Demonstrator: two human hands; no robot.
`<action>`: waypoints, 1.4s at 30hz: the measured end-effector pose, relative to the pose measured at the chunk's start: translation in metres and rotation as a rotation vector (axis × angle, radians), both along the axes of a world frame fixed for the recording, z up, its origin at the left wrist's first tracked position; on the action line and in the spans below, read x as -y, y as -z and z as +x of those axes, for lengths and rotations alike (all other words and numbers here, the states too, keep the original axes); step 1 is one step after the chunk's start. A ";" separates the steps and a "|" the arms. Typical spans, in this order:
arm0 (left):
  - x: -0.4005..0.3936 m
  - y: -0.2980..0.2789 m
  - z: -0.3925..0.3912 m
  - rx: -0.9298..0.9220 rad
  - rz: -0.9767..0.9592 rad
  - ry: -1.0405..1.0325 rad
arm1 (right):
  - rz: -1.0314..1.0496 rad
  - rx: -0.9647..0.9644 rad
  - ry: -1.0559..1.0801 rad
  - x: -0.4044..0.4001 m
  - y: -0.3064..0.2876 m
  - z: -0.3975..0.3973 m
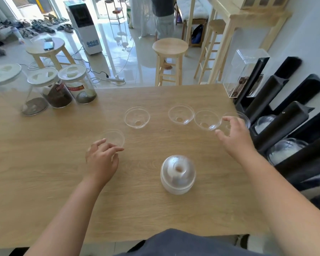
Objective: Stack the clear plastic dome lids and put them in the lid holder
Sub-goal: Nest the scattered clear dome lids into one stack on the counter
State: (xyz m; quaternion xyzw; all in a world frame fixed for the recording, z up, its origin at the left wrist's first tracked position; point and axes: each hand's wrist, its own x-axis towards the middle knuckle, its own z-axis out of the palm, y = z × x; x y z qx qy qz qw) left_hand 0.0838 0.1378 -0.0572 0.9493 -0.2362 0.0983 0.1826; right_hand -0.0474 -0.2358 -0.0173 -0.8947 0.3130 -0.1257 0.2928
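Clear dome lids (137,117) dot our table (44,172); with left hand (102,159) and right hand (235,134) both spread and empty, reaching together might knock flimsy lids away.

Bare pale wooden counter (44,182) lies open at near left; black slanted lid holder (284,126) blocks the right edge; three white-lidded clear jars (61,89) crowd far left.

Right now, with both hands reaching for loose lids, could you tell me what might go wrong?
1. The right hand reaches over the far-right lid, which sits beside the black lid holder; a nudge could push it against the holder.
2. The left hand nears a blurred lid; being light, it may skid.
3. The domed stack between the arms could get knocked.
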 end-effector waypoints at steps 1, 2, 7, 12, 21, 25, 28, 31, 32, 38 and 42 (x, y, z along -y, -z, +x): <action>0.002 -0.001 -0.003 0.037 -0.029 0.029 | -0.046 -0.122 0.050 0.011 0.004 0.003; 0.003 -0.002 -0.007 0.067 -0.055 0.067 | -0.085 -0.236 0.079 0.019 0.009 0.004; 0.012 -0.011 -0.025 -0.043 -0.260 0.160 | -0.249 -0.359 0.136 0.029 0.025 0.001; 0.031 -0.015 -0.031 -0.626 -1.081 -0.153 | -0.118 -0.031 0.176 0.015 0.020 -0.008; 0.033 0.010 -0.020 -1.007 -1.340 -0.413 | 0.958 0.244 0.461 -0.020 0.018 -0.035; 0.025 0.025 -0.014 -0.754 -0.751 -0.206 | 0.952 0.097 0.442 -0.024 0.034 -0.045; 0.027 0.031 -0.011 -0.636 -0.570 -0.161 | 0.679 0.011 0.342 -0.025 0.039 -0.048; 0.029 0.036 -0.007 -0.563 -0.466 -0.150 | 0.437 -0.091 0.227 -0.027 0.042 -0.051; 0.029 0.038 -0.006 -0.552 -0.437 -0.146 | 0.368 -0.111 0.172 -0.028 0.042 -0.051; 0.033 0.037 -0.007 -0.528 -0.390 -0.133 | 0.101 -0.156 -0.090 -0.038 0.052 -0.047; 0.035 0.033 -0.011 -0.501 -0.339 -0.112 | 0.087 -0.091 -0.095 -0.041 0.056 -0.043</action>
